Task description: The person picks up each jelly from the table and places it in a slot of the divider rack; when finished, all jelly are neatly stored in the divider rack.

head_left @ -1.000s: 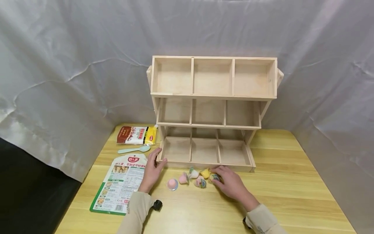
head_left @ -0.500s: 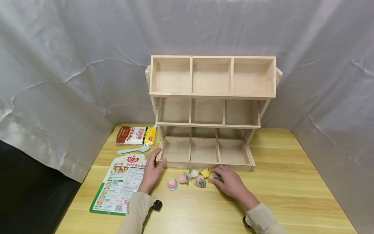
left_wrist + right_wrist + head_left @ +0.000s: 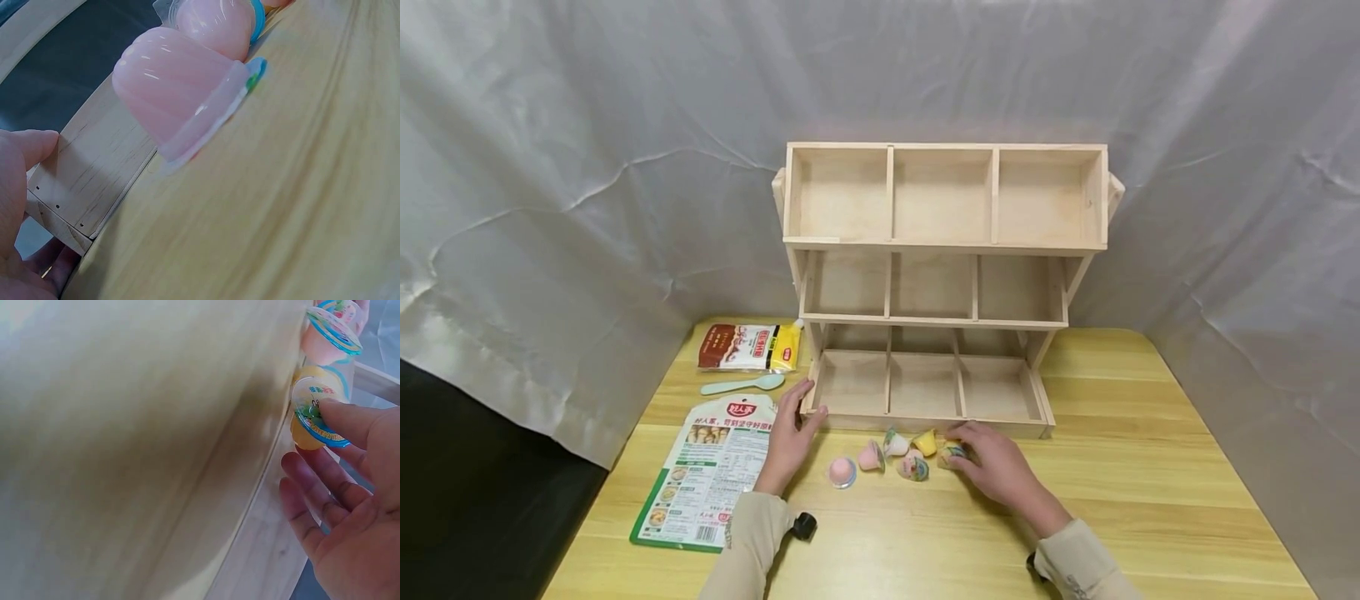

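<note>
My left hand (image 3: 790, 437) holds the front left corner of a three-tier wooden rack (image 3: 925, 423), thumb on the front board and fingers round the side. My right hand (image 3: 996, 467) pinches a yellow jelly cup (image 3: 315, 412), its thumb on the printed lid. In the head view that jelly cup is partly hidden by the fingers. Beside it, along the rack's front, lie another yellow jelly cup (image 3: 926, 443), a pale jelly cup (image 3: 896, 444) and a lid-forward pink jelly cup (image 3: 913, 467). Farther left are a tilted pink jelly cup (image 3: 871, 457) and an upside-down pink one (image 3: 841, 471).
Each tier of the rack is split into three compartments. Left of it, on the wooden table (image 3: 1150, 500), lie a red, white and yellow spouted pouch (image 3: 751, 347), a pale green spoon (image 3: 743, 384) and a white-and-green printed bag (image 3: 711, 471). Grey curtains (image 3: 587, 167) surround the table.
My right hand has shifted slightly to the right, and the jelly cup at its fingertips has moved a little with it. The left hand stays at the rack's corner.
</note>
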`<action>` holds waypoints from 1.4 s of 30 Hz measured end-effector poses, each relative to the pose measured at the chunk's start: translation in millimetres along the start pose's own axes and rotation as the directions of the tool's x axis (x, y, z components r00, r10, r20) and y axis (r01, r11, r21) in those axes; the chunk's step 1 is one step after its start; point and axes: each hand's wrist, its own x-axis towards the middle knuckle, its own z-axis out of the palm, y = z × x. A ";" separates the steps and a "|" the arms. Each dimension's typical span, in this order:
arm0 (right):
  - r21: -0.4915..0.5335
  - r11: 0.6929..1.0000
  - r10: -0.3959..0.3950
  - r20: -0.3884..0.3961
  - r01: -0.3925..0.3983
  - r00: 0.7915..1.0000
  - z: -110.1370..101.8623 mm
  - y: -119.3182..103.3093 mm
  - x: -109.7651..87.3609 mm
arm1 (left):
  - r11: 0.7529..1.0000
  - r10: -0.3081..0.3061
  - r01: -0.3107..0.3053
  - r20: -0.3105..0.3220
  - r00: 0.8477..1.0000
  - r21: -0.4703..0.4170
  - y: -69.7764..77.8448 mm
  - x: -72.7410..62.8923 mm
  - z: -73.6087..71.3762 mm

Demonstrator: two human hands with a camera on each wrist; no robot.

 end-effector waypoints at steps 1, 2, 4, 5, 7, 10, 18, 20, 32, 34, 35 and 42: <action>0.003 1.000 -0.001 -0.008 0.001 1.000 -1.4 -0.4 0.0 | 1.000 0.000 0.000 -0.001 1.000 -0.003 -0.1 0.0 0.0; 0.008 1.000 -0.005 -0.013 0.005 1.000 -3.2 -1.2 0.0 | 1.000 -0.001 0.001 -0.002 1.000 -0.003 -0.4 0.0 0.0; 0.018 1.000 -0.009 -0.025 0.010 1.000 -6.7 -3.2 0.7 | 1.000 -0.004 0.004 -0.004 1.000 0.004 -0.6 0.2 0.0; 0.022 1.000 -0.012 -0.030 0.013 0.999 -8.5 -4.3 1.5 | 1.000 -0.003 0.003 -0.007 1.000 0.009 -0.9 0.5 0.0; 0.029 1.000 -0.007 -0.033 0.008 0.999 -12.2 -6.1 3.3 | 1.000 -0.002 0.003 -0.011 1.000 0.014 -1.0 0.9 0.0; 0.041 0.999 -0.016 -0.044 0.018 0.999 -17.7 -9.7 6.9 | 1.000 0.005 -0.005 -0.013 1.000 0.019 -1.1 1.6 -0.3; 0.073 0.996 -0.055 -0.073 0.060 0.996 -25.7 -19.0 19.3 | 0.999 0.018 -0.018 -0.019 1.000 0.029 -0.9 1.6 -1.0; 0.098 0.994 -0.051 -0.075 0.058 0.996 -25.3 -21.3 23.4 | 0.999 0.021 -0.020 -0.019 1.000 0.029 -0.6 1.2 -0.8; 0.293 0.956 -0.004 -0.050 0.019 0.999 -7.6 -37.8 55.8 | 0.999 0.026 -0.025 -0.026 0.999 0.025 -1.9 -1.6 0.8; 0.318 0.948 0.002 -0.046 0.013 0.999 -4.7 -41.2 61.9 | 0.999 0.031 -0.030 -0.027 0.999 0.024 -1.6 -1.1 1.2; 0.329 0.944 0.005 -0.042 0.009 0.999 -3.4 -42.9 64.8 | 0.999 0.033 -0.033 -0.029 0.999 0.027 -1.5 -0.7 1.3; 0.372 0.928 0.000 -0.047 0.018 0.999 10.9 -53.2 80.5 | 0.999 0.035 -0.034 -0.025 0.999 0.023 -2.0 -0.7 2.3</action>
